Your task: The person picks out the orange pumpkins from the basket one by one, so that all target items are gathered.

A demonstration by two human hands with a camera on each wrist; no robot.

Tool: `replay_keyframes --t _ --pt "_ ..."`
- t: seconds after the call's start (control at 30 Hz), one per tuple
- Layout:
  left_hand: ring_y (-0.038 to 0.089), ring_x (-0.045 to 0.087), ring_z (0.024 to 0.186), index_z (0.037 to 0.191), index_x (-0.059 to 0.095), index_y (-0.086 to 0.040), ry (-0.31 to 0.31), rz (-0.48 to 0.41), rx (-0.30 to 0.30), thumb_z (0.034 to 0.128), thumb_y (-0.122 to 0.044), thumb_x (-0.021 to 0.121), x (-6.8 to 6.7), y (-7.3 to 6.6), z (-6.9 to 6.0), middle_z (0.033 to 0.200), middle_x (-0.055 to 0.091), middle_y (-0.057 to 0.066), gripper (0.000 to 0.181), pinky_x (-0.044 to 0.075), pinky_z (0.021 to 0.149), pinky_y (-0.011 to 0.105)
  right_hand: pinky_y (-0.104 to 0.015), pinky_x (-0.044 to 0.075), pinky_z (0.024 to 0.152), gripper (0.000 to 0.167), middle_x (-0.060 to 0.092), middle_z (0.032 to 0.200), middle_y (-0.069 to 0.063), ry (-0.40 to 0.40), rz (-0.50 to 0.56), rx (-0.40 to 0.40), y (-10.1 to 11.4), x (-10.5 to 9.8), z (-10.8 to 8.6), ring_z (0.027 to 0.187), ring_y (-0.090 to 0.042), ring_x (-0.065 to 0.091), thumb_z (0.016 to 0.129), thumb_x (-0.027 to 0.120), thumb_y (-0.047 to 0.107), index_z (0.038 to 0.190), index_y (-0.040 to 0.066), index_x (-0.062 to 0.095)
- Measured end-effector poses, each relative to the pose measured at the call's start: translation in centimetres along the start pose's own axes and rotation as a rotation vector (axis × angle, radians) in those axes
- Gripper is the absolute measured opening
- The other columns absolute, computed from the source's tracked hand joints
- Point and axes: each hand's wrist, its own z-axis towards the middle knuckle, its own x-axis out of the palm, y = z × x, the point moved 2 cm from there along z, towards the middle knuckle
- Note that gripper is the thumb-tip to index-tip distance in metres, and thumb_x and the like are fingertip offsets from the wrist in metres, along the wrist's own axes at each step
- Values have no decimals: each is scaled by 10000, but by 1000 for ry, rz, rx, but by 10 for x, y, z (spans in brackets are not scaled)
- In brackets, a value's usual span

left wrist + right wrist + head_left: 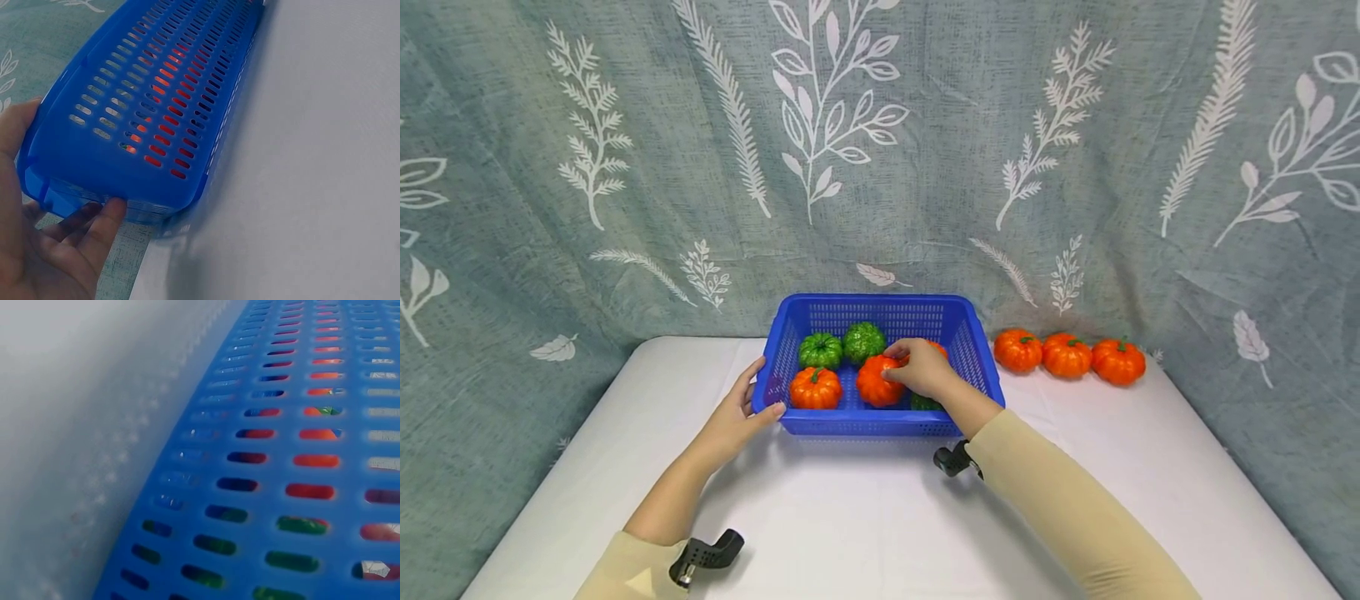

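Observation:
A blue basket [872, 423] stands on the white table, holding green and orange pumpkins. My left hand [737, 421] grips its left front corner, thumb on the rim; the left wrist view shows this hand [56, 250] with its fingers against the basket's end [150, 125]. Inside the basket, my right hand [921, 368] pinches an orange pumpkin [877, 385] near the front middle. Another orange pumpkin [816, 389] lies front left, behind it two green ones [822, 351], [863, 342]. A green pumpkin [925, 403] and an orange one are partly hidden by my right hand. The right wrist view shows the slotted basket wall [262, 444].
Three orange pumpkins [1018, 350], [1066, 356], [1118, 362] stand in a row on the white table [850, 517], right of the basket. A grey-green curtain [940, 167] with white leaf patterns hangs behind the table and along its sides.

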Motion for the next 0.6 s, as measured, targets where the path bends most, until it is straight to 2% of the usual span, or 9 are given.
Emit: replay_keyframes --t 0.17,0.3,0.47,0.6 --pt "438 388 1400 1621 82 -166 -2 -10 9 975 -182 662 -1 0 -1 1548 335 282 869 345 1115 551 -403 568 869 356 635 1293 -128 3 11 -8 0 0 -1 1126 -293 624 899 767 201 1231 94 692" --pt "435 395 1396 1622 80 -164 -1 -16 9 973 -184 665 -1 1 -2 1544 344 280 874 349 1115 549 -400 566 878 360 639 1287 -116 13 69 -20 -1 -2 -3 1152 -295 616 904 764 208 1239 100 692" --pt "427 401 1394 1622 79 -166 -1 -16 7 975 -192 667 -1 2 -1 1540 353 274 874 352 1117 550 -387 578 863 365 655 1248 -116 -11 176 -40 0 -11 -9 1152 -296 624 903 766 194 1245 94 686" --pt "430 417 1383 1621 80 -155 -2 -31 14 974 -175 665 0 3 0 1541 352 277 872 365 1109 546 -393 584 861 385 653 1255 -121 -31 201 -45 2 -22 -18 1162 -299 626 900 772 212 1261 116 681"
